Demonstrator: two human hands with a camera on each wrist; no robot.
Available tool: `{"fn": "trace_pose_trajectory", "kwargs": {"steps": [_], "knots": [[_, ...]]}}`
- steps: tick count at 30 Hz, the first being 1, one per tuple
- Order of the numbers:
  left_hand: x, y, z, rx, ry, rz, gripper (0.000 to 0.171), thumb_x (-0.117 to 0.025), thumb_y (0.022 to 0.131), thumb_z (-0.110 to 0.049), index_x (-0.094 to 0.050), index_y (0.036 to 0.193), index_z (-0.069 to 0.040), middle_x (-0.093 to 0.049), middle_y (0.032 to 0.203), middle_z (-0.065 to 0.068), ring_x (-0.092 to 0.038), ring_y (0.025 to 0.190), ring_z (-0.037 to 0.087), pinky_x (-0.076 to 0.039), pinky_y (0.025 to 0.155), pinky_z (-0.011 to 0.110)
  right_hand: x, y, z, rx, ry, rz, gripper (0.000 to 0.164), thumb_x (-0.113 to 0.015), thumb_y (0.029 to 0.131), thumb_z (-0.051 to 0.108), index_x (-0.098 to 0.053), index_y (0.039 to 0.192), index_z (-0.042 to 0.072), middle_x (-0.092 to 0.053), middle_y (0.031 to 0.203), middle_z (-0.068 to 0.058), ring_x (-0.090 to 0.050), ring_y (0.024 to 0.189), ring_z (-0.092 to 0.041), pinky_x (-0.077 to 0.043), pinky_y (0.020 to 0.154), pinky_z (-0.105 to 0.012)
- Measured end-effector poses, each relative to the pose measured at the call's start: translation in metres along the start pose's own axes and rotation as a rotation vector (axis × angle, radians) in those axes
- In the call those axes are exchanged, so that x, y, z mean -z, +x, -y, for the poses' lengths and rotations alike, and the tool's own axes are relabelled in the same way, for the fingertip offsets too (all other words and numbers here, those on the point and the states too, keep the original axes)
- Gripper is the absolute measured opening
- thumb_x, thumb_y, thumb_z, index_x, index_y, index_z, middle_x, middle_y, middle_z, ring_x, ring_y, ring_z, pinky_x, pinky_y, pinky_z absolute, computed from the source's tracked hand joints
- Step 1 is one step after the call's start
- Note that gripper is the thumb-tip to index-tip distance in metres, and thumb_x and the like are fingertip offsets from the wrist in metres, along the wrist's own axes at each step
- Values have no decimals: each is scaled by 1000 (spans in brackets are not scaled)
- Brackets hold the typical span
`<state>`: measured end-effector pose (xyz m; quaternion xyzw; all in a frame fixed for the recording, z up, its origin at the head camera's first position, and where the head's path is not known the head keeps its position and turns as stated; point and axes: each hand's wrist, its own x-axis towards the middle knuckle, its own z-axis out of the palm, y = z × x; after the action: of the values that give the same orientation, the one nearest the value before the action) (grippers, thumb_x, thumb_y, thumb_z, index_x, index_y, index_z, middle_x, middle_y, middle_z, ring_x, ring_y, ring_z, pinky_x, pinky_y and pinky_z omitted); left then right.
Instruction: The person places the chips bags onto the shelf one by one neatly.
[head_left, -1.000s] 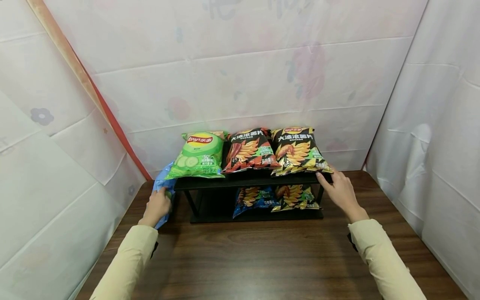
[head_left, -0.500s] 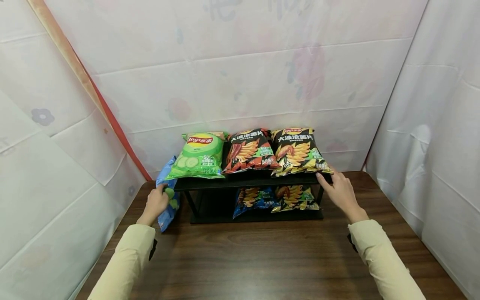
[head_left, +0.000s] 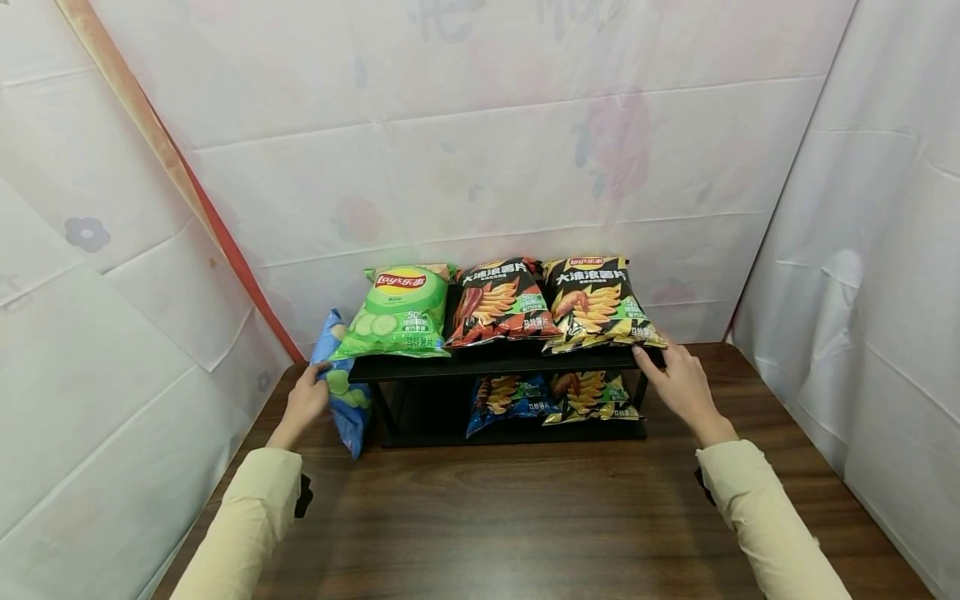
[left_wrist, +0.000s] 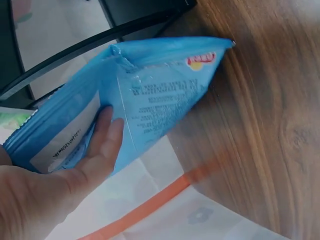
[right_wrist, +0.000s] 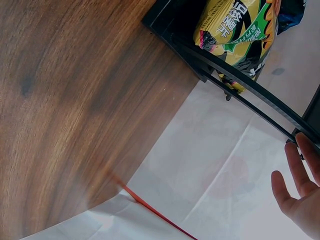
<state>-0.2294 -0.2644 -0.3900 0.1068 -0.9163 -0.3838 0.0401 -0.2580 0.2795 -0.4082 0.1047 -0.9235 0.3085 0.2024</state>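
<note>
My left hand (head_left: 306, 398) grips a blue bag of potato chips (head_left: 349, 408) by its edge, beside the left end of a black two-tier shelf rack (head_left: 487, 362). The bag hangs upright, slightly tilted. In the left wrist view, fingers (left_wrist: 107, 137) lie along the bag's printed back (left_wrist: 155, 100); the thumb is mostly hidden. My right hand (head_left: 684, 387) holds the right end of the rack's upper shelf, thumb near its front corner. The right wrist view shows several fingers (right_wrist: 300, 170) at the shelf's end. On top sit green (head_left: 399, 312), red-black (head_left: 501, 304) and yellow-black (head_left: 596, 304) chip bags.
The lower shelf carries a dark blue chip bag (head_left: 513, 400) and a yellow-black one (head_left: 592, 396) toward its right; its left part shows bare black. The brown wooden table (head_left: 510, 517) extends in front. White printed cloth (head_left: 480, 167) hangs behind and at both sides.
My left hand has moved slightly left, and the blue chip bag has turned so that more of its front shows, its lower end swinging right. The right hand and rack have stayed put.
</note>
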Motion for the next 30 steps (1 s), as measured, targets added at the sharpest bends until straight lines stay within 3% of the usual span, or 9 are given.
{"fn": "trace_pose_trajectory", "kwargs": {"steps": [3,6,9,12,16,20,23,26,30], "knots": [[1,-1,1,40,-102,21,55,-18,88,-9,-25,141,1,-27,140,32,-42,112,48,-54,71,48,0,0,1,-28,-12,13,68,-41,94,44,-31,140,-4,-55,82,-24,-47,62,-30,-38,65,-43],[2,-1,4,46,-139,34,56,-19,87,-8,-21,142,3,-21,143,32,-38,118,48,-54,73,47,1,0,2,-37,-9,24,69,-40,94,45,-30,141,-4,-56,102,-31,-52,74,-38,-41,72,-51],[4,-2,6,59,-195,58,57,-20,87,-8,-15,143,3,-17,144,33,-37,118,50,-55,71,48,2,0,3,-37,-2,29,69,-40,94,45,-29,141,-5,-47,124,-35,-52,94,-46,-40,81,-59],[7,-2,8,67,-153,82,59,-22,87,-10,-11,144,2,-13,145,33,-34,121,50,-51,81,51,2,0,3,-24,4,24,67,-40,94,43,-30,141,-3,-44,129,-34,-50,99,-48,-39,82,-60],[13,-2,8,54,33,88,59,-30,88,-15,-14,142,4,-18,143,35,-32,122,49,-39,95,54,1,0,1,-5,8,9,65,-41,95,42,-31,141,-3,-46,126,-34,-52,95,-46,-40,79,-59],[16,-3,9,57,112,81,59,-37,88,-16,-20,138,9,-24,138,38,-35,118,50,-43,91,53,0,-1,0,-4,7,8,65,-41,95,42,-31,140,-4,-45,127,-34,-51,98,-48,-39,82,-60],[18,-3,9,69,159,73,60,-40,89,-18,-22,136,13,-25,136,39,-34,119,51,-39,94,55,0,-1,0,-5,12,16,65,-41,95,42,-31,141,-3,-43,131,-33,-48,106,-49,-37,87,-62],[19,-4,9,68,204,62,62,-44,89,-19,-23,135,15,-27,134,40,-32,120,53,-33,98,59,0,-1,0,-10,13,18,66,-40,94,43,-31,141,-3,-44,130,-33,-49,104,-48,-38,86,-61],[17,-10,7,36,248,27,67,-52,86,-20,-23,134,16,-33,127,44,-38,113,54,-36,93,60,0,0,0,-22,11,21,68,-40,94,44,-30,141,-4,-44,128,-34,-50,100,-48,-38,85,-61]]}}
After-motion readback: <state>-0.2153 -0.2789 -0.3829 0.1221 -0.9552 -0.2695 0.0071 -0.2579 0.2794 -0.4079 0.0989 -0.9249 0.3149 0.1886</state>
